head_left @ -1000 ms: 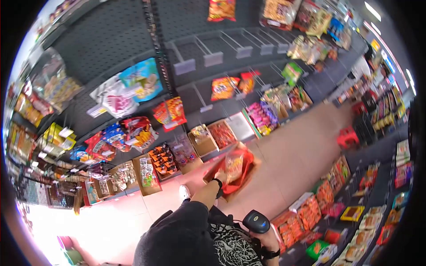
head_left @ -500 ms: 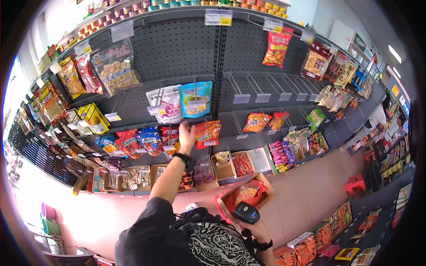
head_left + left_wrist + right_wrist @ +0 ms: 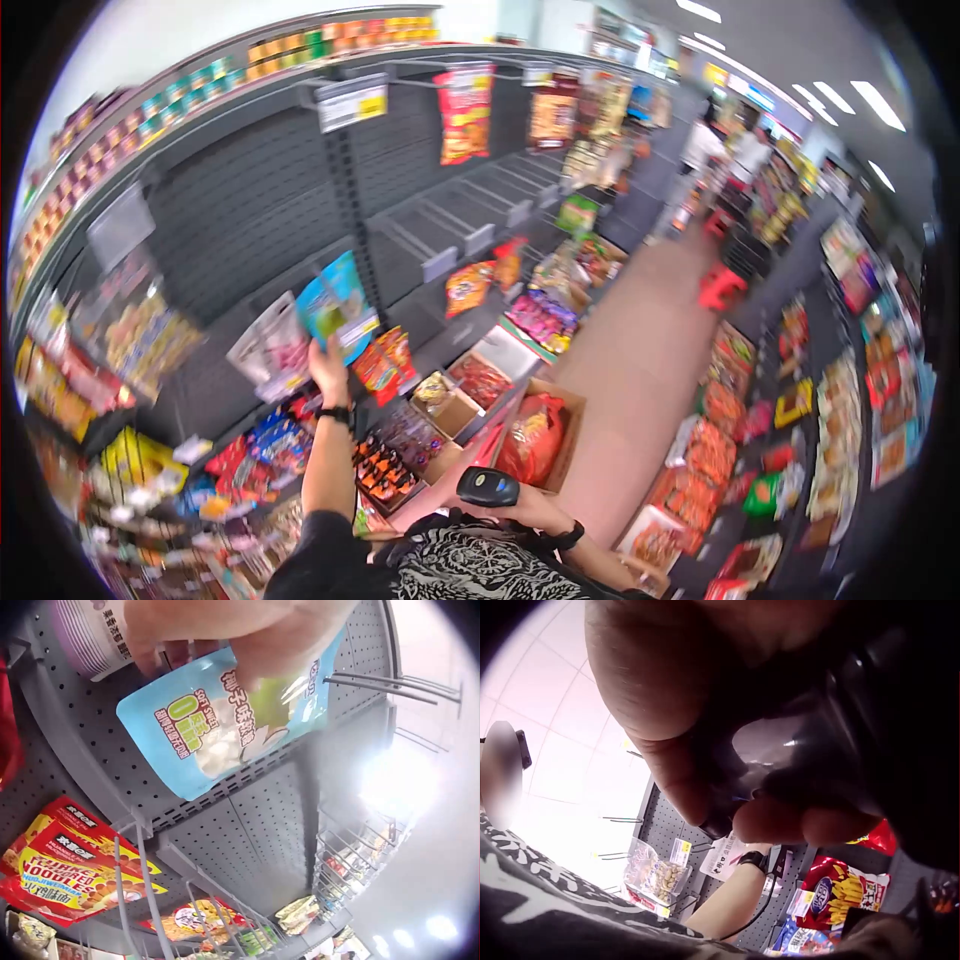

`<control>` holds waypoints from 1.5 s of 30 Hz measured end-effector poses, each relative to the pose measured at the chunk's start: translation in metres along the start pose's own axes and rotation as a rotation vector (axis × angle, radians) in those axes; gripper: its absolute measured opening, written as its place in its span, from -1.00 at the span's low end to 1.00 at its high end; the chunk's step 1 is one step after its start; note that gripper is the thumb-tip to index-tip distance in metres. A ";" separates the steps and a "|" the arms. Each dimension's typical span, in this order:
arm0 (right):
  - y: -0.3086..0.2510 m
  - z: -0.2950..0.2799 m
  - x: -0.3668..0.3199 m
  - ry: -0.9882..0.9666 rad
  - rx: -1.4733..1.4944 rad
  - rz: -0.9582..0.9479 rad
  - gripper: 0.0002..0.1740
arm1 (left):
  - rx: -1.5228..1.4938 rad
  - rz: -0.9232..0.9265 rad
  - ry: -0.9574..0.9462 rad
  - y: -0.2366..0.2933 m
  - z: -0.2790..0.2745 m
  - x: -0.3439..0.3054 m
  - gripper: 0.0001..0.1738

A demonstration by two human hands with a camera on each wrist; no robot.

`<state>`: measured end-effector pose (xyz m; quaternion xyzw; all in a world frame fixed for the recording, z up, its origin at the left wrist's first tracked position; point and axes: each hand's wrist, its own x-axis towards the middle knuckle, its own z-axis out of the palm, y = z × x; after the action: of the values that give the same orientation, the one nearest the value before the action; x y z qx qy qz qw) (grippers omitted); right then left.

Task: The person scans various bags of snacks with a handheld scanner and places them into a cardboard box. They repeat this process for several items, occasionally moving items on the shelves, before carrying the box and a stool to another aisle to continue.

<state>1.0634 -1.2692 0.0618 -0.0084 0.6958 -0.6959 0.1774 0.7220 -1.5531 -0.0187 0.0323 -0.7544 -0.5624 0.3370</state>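
My left hand (image 3: 328,368) is raised to the pegboard shelf and grips a light blue snack pouch (image 3: 336,304) that hangs there; in the left wrist view its fingers (image 3: 247,630) curl over the top of the blue pouch (image 3: 225,724). A white pouch (image 3: 268,349) hangs just left of it. My right hand (image 3: 528,508) stays low by my body and holds a black barcode scanner (image 3: 488,487); in the right wrist view its fingers (image 3: 795,821) wrap the dark scanner body (image 3: 855,727).
A grey pegboard (image 3: 250,210) carries metal hooks (image 3: 440,240) and several snack bags. Red noodle-snack bags (image 3: 385,362) hang under the blue pouch. On the floor an open cardboard box (image 3: 565,432) contains red bags. Another shelf (image 3: 800,420) lines the aisle's right side, with a red stool (image 3: 722,287) farther down.
My left hand rose from the floor box to the hanging packets and now grips the blue pouch. The right hand with the scanner stayed low. My head turned toward the aisle.
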 end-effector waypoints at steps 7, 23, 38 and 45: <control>0.001 0.034 -0.016 0.142 0.080 0.082 -0.41 | -0.476 -0.237 -0.201 0.065 -0.034 -0.051 -0.79; 0.022 0.027 -0.010 0.381 0.099 0.091 -0.79 | -0.654 -0.392 -0.382 0.092 -0.070 -0.091 -0.77; 0.013 0.012 -0.018 0.167 0.186 0.186 -0.62 | -2.056 -1.092 -1.003 0.037 -0.068 -0.160 -0.71; 0.007 0.037 -0.004 0.025 -0.068 0.100 -0.40 | -2.090 -0.967 -1.129 0.006 -0.047 -0.179 -0.58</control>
<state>1.0779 -1.3036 0.0569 0.0289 0.7208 -0.6621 0.2028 0.8878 -1.5126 -0.0914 -0.2187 0.0945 -0.8847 -0.4006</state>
